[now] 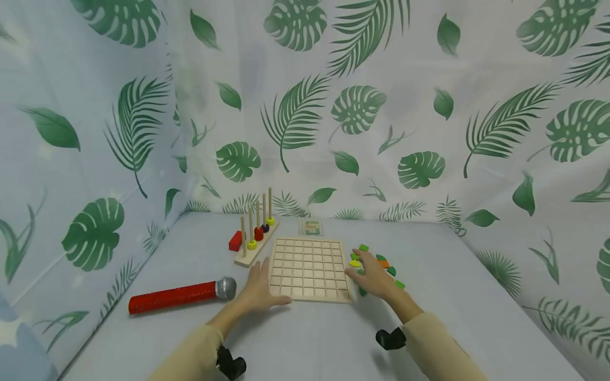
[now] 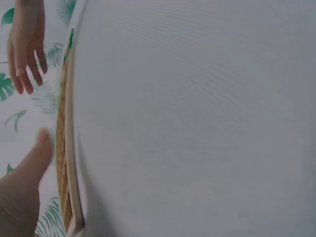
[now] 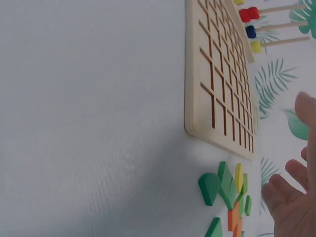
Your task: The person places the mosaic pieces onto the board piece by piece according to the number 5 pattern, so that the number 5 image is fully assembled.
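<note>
on the tabletop (image 1: pixel 312 338), the grid board (image 1: pixel 310 270) lies between your left hand (image 1: pixel 259 292) and right hand (image 1: pixel 377 279), fingers apart on both, and the visible coloured pieces (image 1: pixel 384 263) lie beside it, so work looks barely begun.

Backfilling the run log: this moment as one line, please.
left hand: beside grid board, fingers spread | right hand: over colored pieces | held: nothing visible | microphone: left of left hand

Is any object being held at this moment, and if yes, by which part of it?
Nothing is held. The left hand is open beside the wooden grid board; the right hand is open near the coloured pieces.
</note>
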`<state>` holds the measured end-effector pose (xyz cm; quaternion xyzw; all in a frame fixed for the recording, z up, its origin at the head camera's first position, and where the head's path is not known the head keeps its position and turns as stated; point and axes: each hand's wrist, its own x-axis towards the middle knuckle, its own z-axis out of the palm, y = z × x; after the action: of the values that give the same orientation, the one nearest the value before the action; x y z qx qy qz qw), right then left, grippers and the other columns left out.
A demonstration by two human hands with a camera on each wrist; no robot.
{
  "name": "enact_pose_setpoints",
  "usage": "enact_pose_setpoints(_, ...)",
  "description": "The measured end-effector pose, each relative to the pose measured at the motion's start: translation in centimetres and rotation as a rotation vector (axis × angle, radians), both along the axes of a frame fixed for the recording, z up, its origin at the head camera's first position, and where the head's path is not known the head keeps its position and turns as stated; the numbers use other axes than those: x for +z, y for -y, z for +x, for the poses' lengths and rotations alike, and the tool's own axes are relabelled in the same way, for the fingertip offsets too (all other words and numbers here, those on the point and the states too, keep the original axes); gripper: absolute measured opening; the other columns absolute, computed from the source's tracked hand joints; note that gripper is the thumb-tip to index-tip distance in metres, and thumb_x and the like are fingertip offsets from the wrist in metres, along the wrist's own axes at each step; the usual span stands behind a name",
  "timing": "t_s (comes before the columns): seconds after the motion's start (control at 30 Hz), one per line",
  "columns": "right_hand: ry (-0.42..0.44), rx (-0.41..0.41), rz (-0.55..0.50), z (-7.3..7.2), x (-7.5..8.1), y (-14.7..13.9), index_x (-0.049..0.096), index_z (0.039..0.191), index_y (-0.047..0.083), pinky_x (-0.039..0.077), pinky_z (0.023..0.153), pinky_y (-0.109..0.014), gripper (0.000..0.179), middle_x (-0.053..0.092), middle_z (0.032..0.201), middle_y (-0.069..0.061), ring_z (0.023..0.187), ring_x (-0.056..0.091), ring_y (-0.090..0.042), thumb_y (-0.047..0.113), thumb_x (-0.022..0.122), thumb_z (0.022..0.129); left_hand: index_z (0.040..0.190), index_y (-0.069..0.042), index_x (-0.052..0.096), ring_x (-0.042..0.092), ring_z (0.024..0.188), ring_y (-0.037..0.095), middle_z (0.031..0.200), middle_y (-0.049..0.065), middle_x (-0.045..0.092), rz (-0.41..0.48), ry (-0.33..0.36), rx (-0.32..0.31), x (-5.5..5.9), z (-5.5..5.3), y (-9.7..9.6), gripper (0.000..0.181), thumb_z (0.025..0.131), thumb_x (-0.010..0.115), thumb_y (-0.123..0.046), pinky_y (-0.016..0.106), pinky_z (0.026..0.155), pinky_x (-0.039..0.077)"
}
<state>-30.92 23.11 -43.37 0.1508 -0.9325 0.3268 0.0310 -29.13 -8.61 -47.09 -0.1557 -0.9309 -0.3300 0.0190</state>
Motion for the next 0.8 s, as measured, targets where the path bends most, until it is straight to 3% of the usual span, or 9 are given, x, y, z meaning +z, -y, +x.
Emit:
enact_pose_setpoints(0.13,0.004,-0.038,-0.107,-0.9,-0.8,-0.1,0.037,0.139,-0.003,0.042,0.096,-0.050,0.058,0.042,0.138,-0.023,0.122,0.045,-0.041,0.027,0.059,0.095,0.146,0.011,0.008,0.010,0.137,0.048,0.148,0.035,0.014,-0.021,0.001,-0.036,-1.1,0.3,0.6,0.129,0.060,0.086,-0.046,0.053,0.111,0.014)
enact_pose_setpoints(0.23,-0.046,-0.039,-0.131,-1.8,-0.9,-0.3,0.042,0.135,-0.006,0.044,0.095,-0.049,0.052,0.048,0.132,-0.025,0.118,0.048,-0.041,0.021,0.059,0.094,0.146,0.012,0.005,0.012,0.137,0.047,0.148,0.035,0.012,0.025,0.027,-0.023,-1.5,0.4,0.9,0.130,0.061,0.086,-0.045,0.052,0.111,0.016)
enact_pose_setpoints(0.37,-0.109,-0.063,-0.096,-2.8,-1.0,-1.0,0.049,0.128,-0.008,0.047,0.090,-0.047,0.042,0.057,0.121,-0.026,0.110,0.055,-0.040,0.010,0.060,0.092,0.144,0.014,0.008,0.015,0.137,0.047,0.147,0.037,0.015,0.048,0.043,-0.023,-1.6,0.3,0.8,0.125,0.064,0.085,-0.043,0.054,0.110,0.016)
enact_pose_setpoints(0.57,-0.100,-0.122,-0.019,-3.9,-1.8,-2.3,0.055,0.123,-0.006,0.050,0.086,-0.044,0.033,0.062,0.115,-0.020,0.105,0.059,-0.035,0.004,0.059,0.091,0.144,0.014,0.015,0.014,0.137,0.046,0.147,0.033,0.020,-0.021,0.025,-0.038,-2.0,0.0,0.6,0.119,0.067,0.081,-0.048,0.059,0.109,0.008)
enact_pose_setpoints(0.8,-0.104,-0.142,-0.035,-4.8,-2.6,-2.7,0.057,0.120,-0.006,0.051,0.084,-0.044,0.031,0.064,0.111,-0.020,0.101,0.061,-0.035,0.002,0.060,0.090,0.144,0.011,0.018,0.011,0.137,0.047,0.147,0.030,0.024,-0.021,0.024,-0.021,-2.2,-0.1,0.5,0.115,0.068,0.081,-0.047,0.062,0.108,0.005)
